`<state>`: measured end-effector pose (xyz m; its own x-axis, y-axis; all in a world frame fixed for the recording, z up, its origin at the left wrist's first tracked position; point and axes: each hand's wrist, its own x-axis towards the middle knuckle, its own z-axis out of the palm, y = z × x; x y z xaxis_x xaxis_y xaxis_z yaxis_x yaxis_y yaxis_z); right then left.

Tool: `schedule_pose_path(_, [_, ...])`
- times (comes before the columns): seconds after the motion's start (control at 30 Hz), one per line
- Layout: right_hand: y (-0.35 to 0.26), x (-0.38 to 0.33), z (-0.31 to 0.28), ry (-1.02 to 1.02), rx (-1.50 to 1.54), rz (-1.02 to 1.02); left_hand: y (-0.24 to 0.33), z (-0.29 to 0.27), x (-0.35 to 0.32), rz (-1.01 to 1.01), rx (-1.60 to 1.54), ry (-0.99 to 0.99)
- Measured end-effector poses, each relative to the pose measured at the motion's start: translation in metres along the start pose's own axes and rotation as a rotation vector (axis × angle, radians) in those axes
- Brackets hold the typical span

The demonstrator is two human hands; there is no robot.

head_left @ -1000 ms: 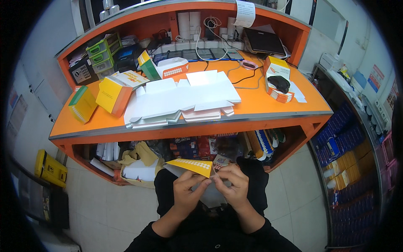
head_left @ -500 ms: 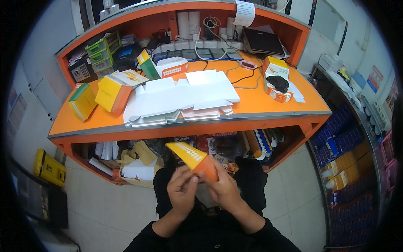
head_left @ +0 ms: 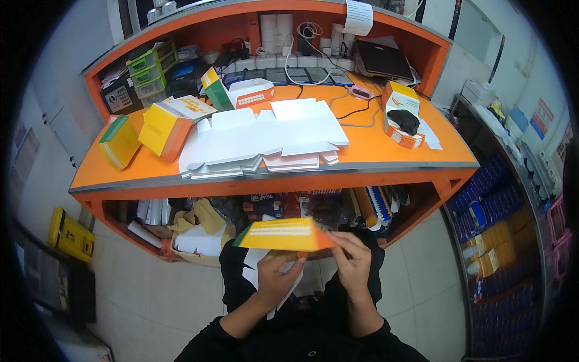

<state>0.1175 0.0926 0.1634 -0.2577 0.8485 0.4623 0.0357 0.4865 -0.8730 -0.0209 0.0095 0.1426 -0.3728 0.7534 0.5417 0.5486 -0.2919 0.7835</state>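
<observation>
Over my lap I hold a yellow and orange carton (head_left: pixel 280 236) with a green end on its left. My left hand (head_left: pixel 277 279) grips it from below, thumb and fingers closed near its lower edge. Fingers of my right hand (head_left: pixel 354 260) pinch the orange end at the right. White cardboard (head_left: pixel 251 271) shows beneath the carton, beside my left hand; its full shape is hidden. On the orange desk (head_left: pixel 368 158) lies a stack of flat white carton blanks (head_left: pixel 259 136). Folded yellow cartons (head_left: pixel 163 134) stand to its left.
At the desk's right are an open carton (head_left: pixel 403 111) with a black object and a pink device (head_left: pixel 360 92) with cables. Green drawers (head_left: pixel 148 75) stand back left. A low shelf holds a box with tan cloth (head_left: pixel 205 218). Stocked shelving (head_left: pixel 491 241) lines the right side.
The carton has turned so its long yellow side lies level and faces me. My right hand has moved right to its orange end, and white cardboard now shows below.
</observation>
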Motion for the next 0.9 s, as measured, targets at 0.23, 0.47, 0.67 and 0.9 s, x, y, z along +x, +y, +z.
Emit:
schedule_pose_path(0.23, [-0.01, -0.001, 0.007, -0.141, 0.076, 0.045, 0.008, 0.0, 0.003, -0.275, -0.42, -0.055])
schedule_pose_path(0.47, [-0.003, -0.001, 0.011, -0.258, 0.1, 0.091, 0.003, -0.009, 0.002, -0.357, -0.509, -0.134])
schedule_pose_path(0.67, [-0.007, -0.006, 0.018, -0.277, 0.058, -0.043, -0.003, -0.002, 0.002, -0.434, -0.708, 0.024])
schedule_pose_path(0.9, [0.028, -0.014, 0.009, -0.478, 0.284, -0.004, -0.004, -0.011, 0.002, -0.417, -0.587, 0.137])
